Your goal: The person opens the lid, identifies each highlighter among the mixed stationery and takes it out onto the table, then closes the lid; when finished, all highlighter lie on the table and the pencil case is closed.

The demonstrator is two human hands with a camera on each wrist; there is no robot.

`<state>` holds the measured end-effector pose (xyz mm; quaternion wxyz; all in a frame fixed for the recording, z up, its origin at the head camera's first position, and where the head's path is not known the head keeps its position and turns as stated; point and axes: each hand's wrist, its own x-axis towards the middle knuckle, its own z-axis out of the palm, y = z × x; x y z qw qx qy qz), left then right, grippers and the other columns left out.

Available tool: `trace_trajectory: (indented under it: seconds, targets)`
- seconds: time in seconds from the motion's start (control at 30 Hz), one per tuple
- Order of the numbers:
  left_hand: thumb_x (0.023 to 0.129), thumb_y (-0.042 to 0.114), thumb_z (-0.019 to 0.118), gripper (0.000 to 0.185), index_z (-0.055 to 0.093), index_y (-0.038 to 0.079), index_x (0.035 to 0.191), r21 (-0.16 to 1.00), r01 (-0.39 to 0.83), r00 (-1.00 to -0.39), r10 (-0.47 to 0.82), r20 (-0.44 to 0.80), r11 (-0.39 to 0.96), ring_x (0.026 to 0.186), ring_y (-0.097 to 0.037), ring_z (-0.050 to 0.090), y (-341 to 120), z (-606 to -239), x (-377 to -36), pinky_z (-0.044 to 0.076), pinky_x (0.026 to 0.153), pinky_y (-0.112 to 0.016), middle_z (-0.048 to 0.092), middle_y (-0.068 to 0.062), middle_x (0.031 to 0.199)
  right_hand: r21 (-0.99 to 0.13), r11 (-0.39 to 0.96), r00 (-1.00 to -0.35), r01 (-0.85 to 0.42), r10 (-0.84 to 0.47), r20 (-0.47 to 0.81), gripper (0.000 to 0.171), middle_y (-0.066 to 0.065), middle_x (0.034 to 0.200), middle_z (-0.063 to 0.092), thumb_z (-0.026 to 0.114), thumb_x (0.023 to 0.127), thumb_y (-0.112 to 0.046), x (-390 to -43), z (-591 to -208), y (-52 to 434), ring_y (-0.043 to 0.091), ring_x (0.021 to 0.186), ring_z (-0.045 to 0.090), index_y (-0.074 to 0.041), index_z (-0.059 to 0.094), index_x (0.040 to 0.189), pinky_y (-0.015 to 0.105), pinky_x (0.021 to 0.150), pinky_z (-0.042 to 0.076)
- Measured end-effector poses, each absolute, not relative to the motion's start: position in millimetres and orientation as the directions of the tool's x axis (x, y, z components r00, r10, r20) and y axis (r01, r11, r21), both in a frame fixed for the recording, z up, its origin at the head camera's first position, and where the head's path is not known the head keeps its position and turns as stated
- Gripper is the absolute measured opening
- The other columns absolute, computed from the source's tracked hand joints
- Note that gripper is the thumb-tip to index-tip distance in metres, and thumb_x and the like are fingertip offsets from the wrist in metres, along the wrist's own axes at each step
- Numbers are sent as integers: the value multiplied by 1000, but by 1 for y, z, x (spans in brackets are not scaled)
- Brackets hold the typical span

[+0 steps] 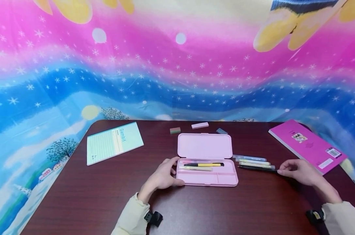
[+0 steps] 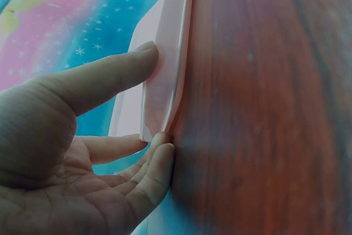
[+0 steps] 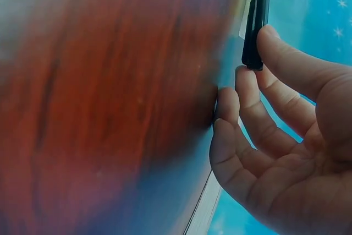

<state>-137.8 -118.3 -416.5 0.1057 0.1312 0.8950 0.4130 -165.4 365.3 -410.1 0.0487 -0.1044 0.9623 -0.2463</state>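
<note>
A pink pencil case lies open on the table, its lid folded back. Inside it are a yellow-and-black pen, a pale pen and a pinkish pen. My left hand grips the case's left end, thumb on the near rim and fingers at the side, as the left wrist view also shows. With thumb and fingers, my right hand pinches the capped end of a black pen. That pen lies at the near side of several light-coloured pens right of the case.
Behind the case lie a brown-and-green eraser, a pale pink eraser and a grey-blue eraser. A mint notebook sits at the left, a magenta book at the right. A printed cloth hangs behind the table.
</note>
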Motion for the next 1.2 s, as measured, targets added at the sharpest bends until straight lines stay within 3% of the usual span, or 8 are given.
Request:
trace_trajectory:
  seconds: [0.37, 0.7, 0.97, 1.2]
  targets:
    - [69, 19, 86, 83, 44, 0, 138, 766, 147, -944, 320, -81, 626, 87, -17, 53, -117, -415, -139, 44, 76, -32, 51, -12, 115, -469, 868, -974, -160, -215, -65, 15, -2, 77, 61, 73, 85, -24, -169, -409, 363, 3, 65, 45, -10, 69, 85, 25, 59, 38]
    - [69, 19, 86, 83, 43, -1, 138, 767, 151, -943, 323, -76, 624, 87, -17, 53, -117, -415, -138, 44, 76, -32, 51, -12, 115, -522, 844, -979, -122, -189, -76, 21, 1, 81, 64, 71, 88, -24, -168, -406, 364, 5, 65, 50, -4, 68, 93, 25, 59, 41]
    - [69, 19, 86, 84, 43, -1, 138, 763, 152, -943, 323, -78, 628, 86, -17, 53, -117, -416, -139, 44, 76, -32, 51, -13, 115, -637, 747, -982, -188, -124, 144, 28, -3, 82, 68, 69, 89, -21, -165, -389, 353, 1, 70, 62, 1, 64, 106, 22, 59, 48]
    - [69, 19, 86, 84, 43, -1, 138, 762, 153, -944, 321, -76, 629, 86, -17, 53, -119, -417, -138, 44, 76, -32, 51, -12, 115, -808, 544, -973, -226, -89, 213, 19, -5, 87, 68, 67, 90, -13, -165, -374, 321, 1, 74, 65, -21, 63, 107, 19, 63, 51]
